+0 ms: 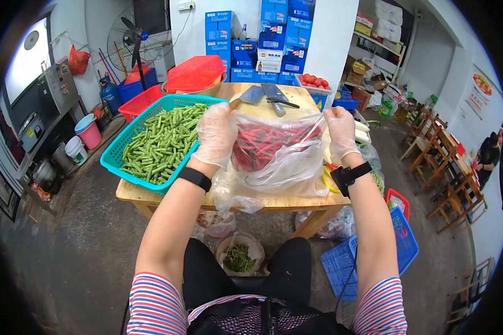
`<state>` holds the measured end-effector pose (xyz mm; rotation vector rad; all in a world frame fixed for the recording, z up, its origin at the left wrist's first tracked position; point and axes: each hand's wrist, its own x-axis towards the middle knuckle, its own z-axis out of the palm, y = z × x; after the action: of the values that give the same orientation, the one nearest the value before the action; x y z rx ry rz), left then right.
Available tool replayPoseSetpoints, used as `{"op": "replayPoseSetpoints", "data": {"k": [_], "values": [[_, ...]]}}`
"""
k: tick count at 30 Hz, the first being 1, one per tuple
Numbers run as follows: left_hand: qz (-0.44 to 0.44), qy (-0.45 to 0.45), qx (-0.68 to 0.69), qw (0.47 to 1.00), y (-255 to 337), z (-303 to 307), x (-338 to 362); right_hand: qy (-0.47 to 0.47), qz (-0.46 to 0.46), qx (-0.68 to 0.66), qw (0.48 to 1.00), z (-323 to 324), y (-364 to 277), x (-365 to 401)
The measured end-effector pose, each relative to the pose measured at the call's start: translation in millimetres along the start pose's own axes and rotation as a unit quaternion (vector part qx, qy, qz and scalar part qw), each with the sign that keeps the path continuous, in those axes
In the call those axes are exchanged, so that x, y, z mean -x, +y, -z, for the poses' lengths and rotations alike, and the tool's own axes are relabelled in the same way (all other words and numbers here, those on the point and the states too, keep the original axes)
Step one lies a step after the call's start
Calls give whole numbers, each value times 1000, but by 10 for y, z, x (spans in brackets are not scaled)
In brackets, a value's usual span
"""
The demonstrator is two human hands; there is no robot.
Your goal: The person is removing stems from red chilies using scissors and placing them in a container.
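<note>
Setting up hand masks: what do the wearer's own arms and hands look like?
Left hand and right hand: thin, clear, loose, wrinkled plastic gloves. Black band on each wrist; the right one carries a chunkier dark piece. Short sleeves, white with red and blue stripes. Forearms bare.

Wooden table (296, 202) beneath basket (113, 158), plastic bag (274, 167), knives (252, 94)

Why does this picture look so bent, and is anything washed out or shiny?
Head view: black rounded edges and a tilted wall poster, probably from a very wide lens; the bright pane at left is nearly pure white; pale glare streaks the plastic bag between left hand and right hand; the distant person lacks fine detail.
</note>
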<state>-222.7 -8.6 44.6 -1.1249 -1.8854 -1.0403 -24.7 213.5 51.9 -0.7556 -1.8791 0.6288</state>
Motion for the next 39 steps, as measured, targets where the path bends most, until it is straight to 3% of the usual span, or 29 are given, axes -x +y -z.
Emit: {"op": "replayPoseSetpoints", "data": {"k": [2, 5, 7, 9, 10, 13, 16, 17, 20, 23, 25, 26, 28, 30, 31, 35, 37, 38, 39], "values": [[-5, 14, -1, 1000, 32, 73, -147, 39, 35, 30, 998, 45, -110, -74], [-28, 15, 34, 999, -21, 92, -292, 18, 85, 37, 996, 32, -122, -103], [60, 0, 27, 998, -3, 175, -439, 31, 49, 14, 998, 49, -164, -254], [47, 38, 25, 998, 1, 144, -468, 49, 64, 106, 991, 80, -198, -230], [41, 50, 28, 998, 9, 123, -479, 42, 33, 34, 998, 55, -193, -258], [36, 87, 32, 995, 20, 133, -609, 89, 44, 16, 995, 49, -330, -269], [27, 117, 36, 992, 32, 171, -720, 57, 90, 91, 990, 73, -455, -289], [18, 140, 43, 989, 40, 169, -792, 71, 74, -31, 994, 171, -632, -224], [-22, 135, 21, 990, 61, 214, -877, 74, 99, 62, 990, 173, -541, -305], [-55, 124, 4, 991, 54, 182, -965, 58, 45, -33, 997, 170, -554, -386], [-66, 115, -5, 991, 119, 196, -991, 32, 116, 76, 990, 112, -458, -450], [-55, 141, 1, 989, 151, 250, -1063, 94, 144, -16, 985, 231, -402, -692], [-43, 158, 10, 986, 195, 310, -1118, 102, 142, 49, 983, 322, -725, -603], [-37, 68, -34, 996, 252, 285, -1172, 99, 164, 97, 977, 339, -682, -623], [-37, 68, -34, 996, 255, 288, -1184, 99, 164, 97, 977, 343, -676, -621], [-15, 117, 2, 993, 263, 283, -1244, 125, 120, 76, 982, 342, -666, -664], [-9, 143, 26, 989, 258, 236, -1224, 180, 187, 125, 957, 336, -718, -699], [-34, 165, 31, 985, 245, 228, -1234, 134, 210, 140, 958, 340, -741, -707], [-56, 186, 36, 980, 231, 221, -1238, 129, 175, 95, 971, 463, -813, -783]]}}
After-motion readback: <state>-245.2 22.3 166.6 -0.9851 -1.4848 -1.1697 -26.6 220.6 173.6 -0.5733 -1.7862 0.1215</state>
